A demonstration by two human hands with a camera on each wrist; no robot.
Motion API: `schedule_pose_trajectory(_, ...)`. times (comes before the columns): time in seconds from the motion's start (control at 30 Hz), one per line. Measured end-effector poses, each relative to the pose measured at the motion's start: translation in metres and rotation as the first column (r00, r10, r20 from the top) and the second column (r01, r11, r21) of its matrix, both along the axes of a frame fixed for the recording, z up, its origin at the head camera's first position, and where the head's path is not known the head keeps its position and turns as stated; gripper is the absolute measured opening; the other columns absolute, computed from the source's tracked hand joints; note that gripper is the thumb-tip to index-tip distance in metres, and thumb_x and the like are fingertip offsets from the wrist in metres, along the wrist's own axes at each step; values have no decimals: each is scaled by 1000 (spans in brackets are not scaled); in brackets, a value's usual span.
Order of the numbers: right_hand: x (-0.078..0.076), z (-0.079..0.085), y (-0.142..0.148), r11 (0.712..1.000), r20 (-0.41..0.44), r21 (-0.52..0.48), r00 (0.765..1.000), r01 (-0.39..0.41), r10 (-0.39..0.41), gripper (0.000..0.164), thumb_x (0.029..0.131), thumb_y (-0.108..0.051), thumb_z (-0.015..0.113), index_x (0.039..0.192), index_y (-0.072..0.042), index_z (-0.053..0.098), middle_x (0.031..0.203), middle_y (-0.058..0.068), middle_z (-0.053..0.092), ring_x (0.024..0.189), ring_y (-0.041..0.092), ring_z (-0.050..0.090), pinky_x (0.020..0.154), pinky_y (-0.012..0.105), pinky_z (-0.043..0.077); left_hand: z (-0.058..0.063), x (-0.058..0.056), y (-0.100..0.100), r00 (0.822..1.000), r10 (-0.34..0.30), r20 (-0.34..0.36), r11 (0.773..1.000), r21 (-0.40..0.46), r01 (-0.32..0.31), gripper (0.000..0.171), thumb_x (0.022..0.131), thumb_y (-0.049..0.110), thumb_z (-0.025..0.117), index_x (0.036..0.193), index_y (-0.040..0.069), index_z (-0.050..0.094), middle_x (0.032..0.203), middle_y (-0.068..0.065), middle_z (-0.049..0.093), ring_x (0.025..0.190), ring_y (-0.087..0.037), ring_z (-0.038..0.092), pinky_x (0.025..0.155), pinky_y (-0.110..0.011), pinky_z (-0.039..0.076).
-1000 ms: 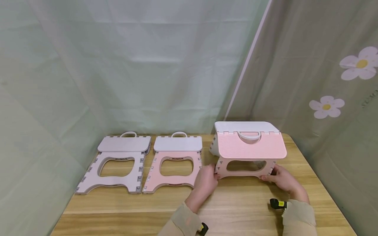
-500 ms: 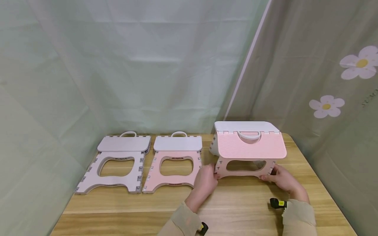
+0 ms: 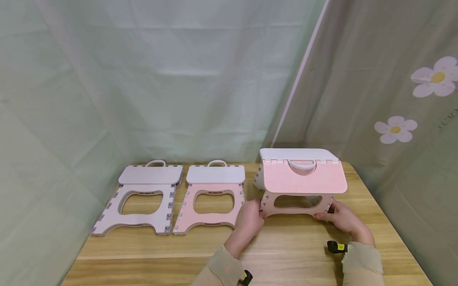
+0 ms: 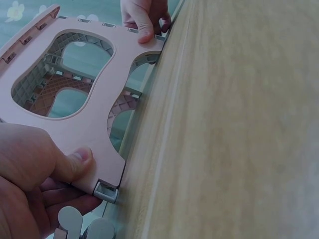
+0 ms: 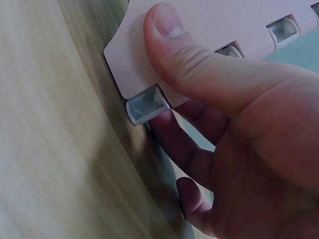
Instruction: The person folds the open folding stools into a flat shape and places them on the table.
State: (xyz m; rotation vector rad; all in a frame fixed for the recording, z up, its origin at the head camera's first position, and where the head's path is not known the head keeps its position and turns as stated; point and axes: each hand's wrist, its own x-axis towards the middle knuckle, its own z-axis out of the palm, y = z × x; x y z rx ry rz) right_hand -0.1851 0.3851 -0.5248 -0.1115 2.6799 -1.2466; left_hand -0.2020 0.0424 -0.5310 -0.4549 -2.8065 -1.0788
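Observation:
A pink and white folding stool (image 3: 304, 180) stands partly unfolded at the right of the table, its two seat halves sloping like a roof with a white handle (image 3: 302, 165) at the ridge. My left hand (image 3: 248, 219) grips the near pink leg panel (image 4: 75, 134) at its lower left corner, thumb on the front face, other fingers behind. At the lower right corner my right hand (image 3: 342, 217) pinches the same panel; the right wrist view shows its thumb (image 5: 174, 45) on the face and fingers curled behind the edge.
Left of the stool, a folded pink and white stool (image 3: 216, 198) lies on the wooden table (image 3: 286, 254). Farther left lies a folded white stool (image 3: 143, 198). A pale curtain (image 3: 179, 79) hangs behind the table, and a flowered one (image 3: 358, 99) hangs at the right.

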Motion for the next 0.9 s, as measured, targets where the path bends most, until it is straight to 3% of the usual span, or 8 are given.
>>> schedule_pose_trajectory(0.9, 1, 2, -2, 1000, -2, -22, 1000, -17, 17, 53, 98, -22, 80, 142, -1, 58, 135, 16, 64, 115, 29, 55, 98, 48, 44, 1, 0, 0, 1000, -7, 14, 1000, -1, 7, 18, 89, 7, 86, 94, 7, 68, 87, -9, 74, 81, -26, 72, 66, -41, 55)
